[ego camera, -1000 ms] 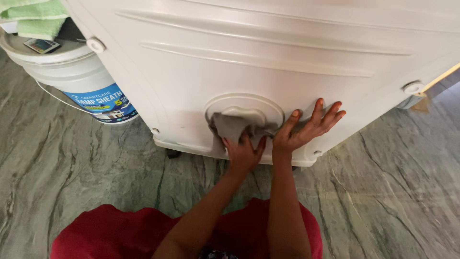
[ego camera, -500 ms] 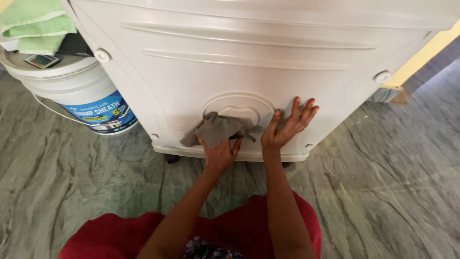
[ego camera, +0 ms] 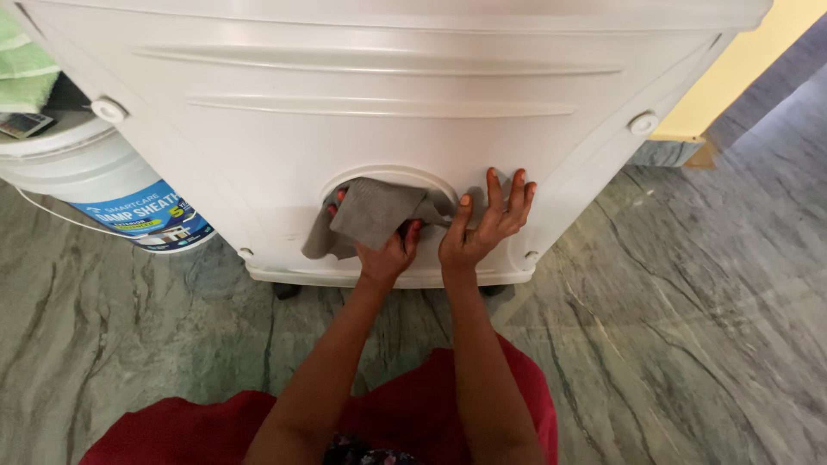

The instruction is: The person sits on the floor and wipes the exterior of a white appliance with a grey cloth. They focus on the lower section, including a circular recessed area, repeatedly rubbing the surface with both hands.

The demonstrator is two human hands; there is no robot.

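A large white plastic appliance panel [ego camera: 388, 138] fills the upper view, with a round raised recess low in its middle. My left hand [ego camera: 383, 254] grips a grey cloth [ego camera: 366, 215] and presses it against that recess. Part of the cloth hangs down to the left. My right hand [ego camera: 487, 224] lies flat on the panel just right of the recess, fingers spread, holding nothing. Both forearms reach up from a red garment at the bottom.
A white bucket [ego camera: 112, 185] with a blue label stands at the left, with a green folded towel [ego camera: 21, 77] and a small flat device on its lid. The floor [ego camera: 689, 327] is grey-green marble. A yellow wall edge [ego camera: 732, 77] shows at the upper right.
My left hand has swept the grey cloth leftward and upward over the round recess. My right hand stays flat on the panel. The view has shifted right, so the bucket sits nearer the left edge.
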